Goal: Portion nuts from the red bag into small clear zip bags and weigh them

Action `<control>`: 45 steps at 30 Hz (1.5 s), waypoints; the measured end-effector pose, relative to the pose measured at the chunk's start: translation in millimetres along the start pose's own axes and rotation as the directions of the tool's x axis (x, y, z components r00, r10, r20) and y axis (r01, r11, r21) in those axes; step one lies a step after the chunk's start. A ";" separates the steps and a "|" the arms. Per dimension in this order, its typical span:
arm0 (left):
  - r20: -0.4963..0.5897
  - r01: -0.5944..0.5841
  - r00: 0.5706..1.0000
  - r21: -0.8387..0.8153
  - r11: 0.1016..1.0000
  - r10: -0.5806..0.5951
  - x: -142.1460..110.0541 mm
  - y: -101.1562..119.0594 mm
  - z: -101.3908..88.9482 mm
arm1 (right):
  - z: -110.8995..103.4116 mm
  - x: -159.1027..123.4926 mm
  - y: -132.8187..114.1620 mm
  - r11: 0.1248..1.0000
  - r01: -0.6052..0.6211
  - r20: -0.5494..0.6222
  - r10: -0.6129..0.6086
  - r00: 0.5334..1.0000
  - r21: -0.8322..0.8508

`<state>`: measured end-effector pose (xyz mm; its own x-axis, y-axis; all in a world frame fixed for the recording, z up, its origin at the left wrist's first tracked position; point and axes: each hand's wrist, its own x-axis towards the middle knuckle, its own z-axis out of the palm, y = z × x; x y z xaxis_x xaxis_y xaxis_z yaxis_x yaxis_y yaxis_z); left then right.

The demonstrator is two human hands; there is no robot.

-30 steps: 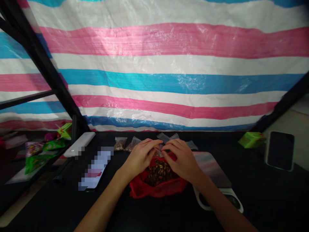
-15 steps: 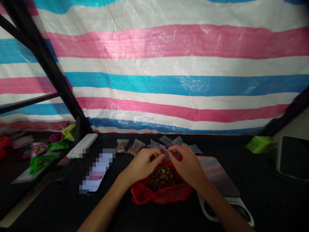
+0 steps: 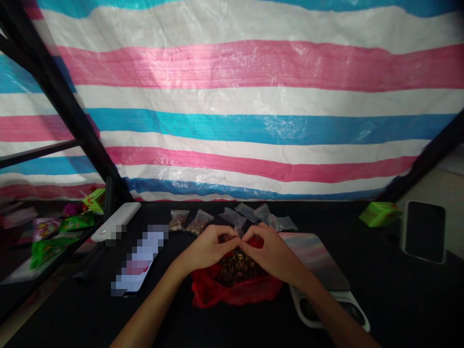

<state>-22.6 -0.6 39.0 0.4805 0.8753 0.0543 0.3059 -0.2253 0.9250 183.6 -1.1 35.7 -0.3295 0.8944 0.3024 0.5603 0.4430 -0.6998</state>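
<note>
My left hand (image 3: 209,249) and my right hand (image 3: 270,252) meet at the fingertips, both pinching a small clear plastic bag (image 3: 239,231). Fingers cover most of that bag, so whether anything is inside cannot be made out. Directly below my hands sits an open red plastic bag (image 3: 235,294), full of brown and yellowish dried bits (image 3: 237,268). Beyond my left hand stand two small clear bags filled with brownish pieces, the left bag (image 3: 178,221) and the right bag (image 3: 200,223). Several flat clear bags (image 3: 247,211) lie behind my fingers.
A flat kitchen scale (image 3: 321,261) is partly under my right forearm. To the left lie a phone (image 3: 139,266) and a long white device (image 3: 118,220). Snack packets (image 3: 45,249) sit far left. A green box (image 3: 379,214) and a dark-screened device (image 3: 424,232) stand right.
My fingertips have come together and lower over the red bag, still on the small clear bag. The whole view has shifted slightly, so the scene sits further left.
</note>
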 end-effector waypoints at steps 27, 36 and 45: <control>-0.007 -0.063 0.998 -0.197 0.978 0.063 2.5 -6.0 -2.0 | 5.9 0.9 -5.1 0.995 0.026 -0.097 -0.016 0.995 0.093; -0.132 -0.115 0.986 -0.115 0.987 0.099 5.0 -9.4 10.9 | 15.9 -5.1 -12.0 0.982 0.123 -0.190 -0.150 0.970 -0.146; -0.226 -0.160 0.957 0.115 0.980 0.182 -1.1 -1.6 6.4 | 6.9 -7.9 -20.5 0.944 0.079 -0.328 -0.189 0.926 -0.321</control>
<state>-18.4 -4.0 35.1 0.3301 0.8931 0.3056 0.3177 -0.4100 0.8550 169.5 -17.6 43.2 -0.1622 0.7640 0.6244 0.7469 0.5086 -0.4283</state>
